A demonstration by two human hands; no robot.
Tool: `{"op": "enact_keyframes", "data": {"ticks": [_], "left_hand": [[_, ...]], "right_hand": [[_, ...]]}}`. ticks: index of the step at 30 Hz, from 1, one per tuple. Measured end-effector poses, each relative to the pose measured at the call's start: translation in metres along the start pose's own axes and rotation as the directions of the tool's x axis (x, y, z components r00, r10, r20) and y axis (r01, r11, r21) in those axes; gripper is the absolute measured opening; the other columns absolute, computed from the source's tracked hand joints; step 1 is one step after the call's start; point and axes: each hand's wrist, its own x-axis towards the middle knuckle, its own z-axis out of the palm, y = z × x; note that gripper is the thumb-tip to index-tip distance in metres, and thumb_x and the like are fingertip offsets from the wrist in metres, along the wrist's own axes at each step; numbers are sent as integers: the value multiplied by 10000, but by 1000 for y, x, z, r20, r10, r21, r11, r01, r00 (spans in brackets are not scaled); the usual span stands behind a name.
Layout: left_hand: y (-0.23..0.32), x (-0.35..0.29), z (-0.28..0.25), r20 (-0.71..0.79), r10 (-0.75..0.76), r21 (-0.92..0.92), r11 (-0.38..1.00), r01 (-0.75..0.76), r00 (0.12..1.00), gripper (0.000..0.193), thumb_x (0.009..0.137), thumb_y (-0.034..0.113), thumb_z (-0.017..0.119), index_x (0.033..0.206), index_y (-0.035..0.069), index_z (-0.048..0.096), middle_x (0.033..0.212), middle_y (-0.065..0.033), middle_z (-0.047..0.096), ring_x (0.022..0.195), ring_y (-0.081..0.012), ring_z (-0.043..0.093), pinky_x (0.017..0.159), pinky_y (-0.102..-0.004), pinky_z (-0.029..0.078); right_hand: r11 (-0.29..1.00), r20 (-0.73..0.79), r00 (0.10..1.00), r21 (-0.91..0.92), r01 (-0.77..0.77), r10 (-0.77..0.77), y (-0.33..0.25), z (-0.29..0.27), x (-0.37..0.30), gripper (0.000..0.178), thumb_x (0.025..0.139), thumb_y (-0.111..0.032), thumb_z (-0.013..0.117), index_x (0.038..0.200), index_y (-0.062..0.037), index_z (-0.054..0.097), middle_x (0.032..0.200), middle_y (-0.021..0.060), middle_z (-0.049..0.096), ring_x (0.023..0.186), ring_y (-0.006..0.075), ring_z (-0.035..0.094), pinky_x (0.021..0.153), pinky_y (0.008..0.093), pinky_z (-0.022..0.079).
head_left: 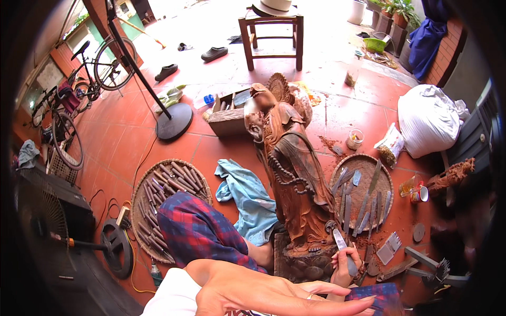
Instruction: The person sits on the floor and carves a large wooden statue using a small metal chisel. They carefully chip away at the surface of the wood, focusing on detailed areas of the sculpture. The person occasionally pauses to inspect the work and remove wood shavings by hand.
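A carved reddish-brown wooden statue [295, 163] of a robed figure with a long bead string stands before me on a dark carved base [303, 262]. My right hand [346, 262], a beaded bracelet at its wrist, is closed around a flat metal blade tool [340, 240]. The blade points up beside the lower hem of the robe; whether it touches the wood I cannot tell. Close to the camera, my left hand [258, 289] stretches across to the right with its fingers extended. It wears a ring, and nothing shows in it.
A round basket [138, 192] of carving tools lies left of my plaid-covered knee; another basket [337, 163] holds flat metal blades. A blue cloth [245, 197] lies left of the statue. Farther out are a wooden box [226, 122], a stand base [175, 122], a white sack [429, 121] and a stool [271, 22].
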Motion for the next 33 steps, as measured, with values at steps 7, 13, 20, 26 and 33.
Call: {"op": "enact_keyframes", "data": {"ticks": [7, 13, 20, 26, 33], "left_hand": [[-5, -14, -5, -5, 58, 117, 991, -57, 998, 1483, 728, 961, 469, 1497, -251, 97, 1417, -448, 443, 1472, -498, 298, 1176, -604, -27], [41, 2, -3, -30, -214, 148, 965, 216, 976, 1404, 762, 925, 488, 1494, -237, 196, 1384, -433, 488, 1369, -521, 457, 1171, -643, 0], [45, -6, 1, -47, -204, 191, 959, 209, 978, 1360, 764, 914, 504, 1522, -182, 232, 1364, -434, 506, 1368, -550, 441, 1157, -665, -21], [43, -19, 8, -23, -214, 113, 970, 216, 976, 1382, 744, 936, 483, 1570, -122, 158, 1408, -457, 431, 1434, -569, 303, 1143, -663, -82], [23, -25, 22, -71, -89, 103, 990, 96, 994, 1472, 697, 992, 430, 1556, -161, 113, 1487, -483, 289, 1492, -567, 149, 1121, -676, -109]], "right_hand": [[999, 25, 999, 12, -32, 32, -1, -1, 3, 111, 951, -86, 690, 881, -21, 633, 741, 60, 659, 589, 86, 585, 511, 198, 427], [998, 57, 997, 23, -59, 58, -1, -1, 1, 102, 958, -77, 672, 884, -16, 639, 753, 60, 674, 606, 82, 602, 530, 192, 446], [997, 67, 996, 35, -69, 67, -3, 1, 0, 111, 960, -92, 680, 888, -18, 639, 758, 56, 676, 610, 79, 605, 537, 190, 448], [999, 58, 997, 14, -50, 49, -3, -4, 2, 116, 959, -97, 686, 886, -20, 639, 759, 56, 675, 610, 78, 603, 537, 192, 446], [999, 58, 998, 29, -39, 37, -1, 4, 0, 122, 951, -88, 691, 874, -22, 624, 747, 55, 652, 590, 87, 582, 524, 199, 427]]}}
